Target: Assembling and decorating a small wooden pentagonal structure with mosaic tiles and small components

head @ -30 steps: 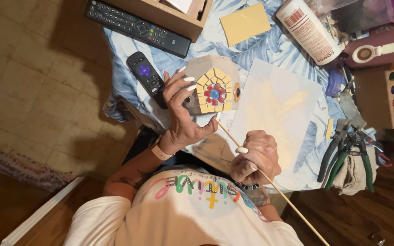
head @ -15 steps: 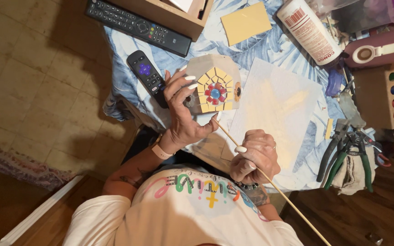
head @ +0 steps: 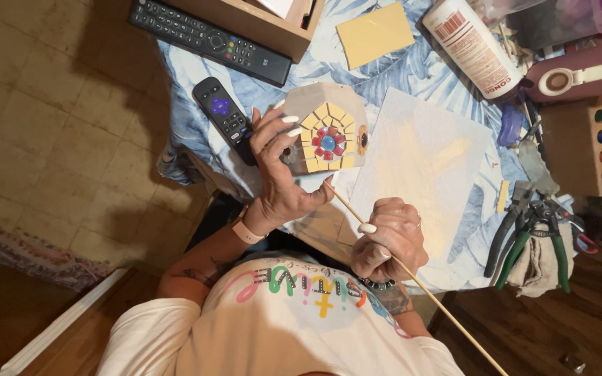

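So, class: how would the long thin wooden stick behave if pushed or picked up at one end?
The long thin wooden stick looks very slender, so it would probably flex and might snap under force. It seems round, so it would likely roll on the table. The right hand pinches it lightly, suggesting little weight.

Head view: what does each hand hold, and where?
Left hand grips the small mosaic house by its side; right hand holds the thin wooden stick mid-length.
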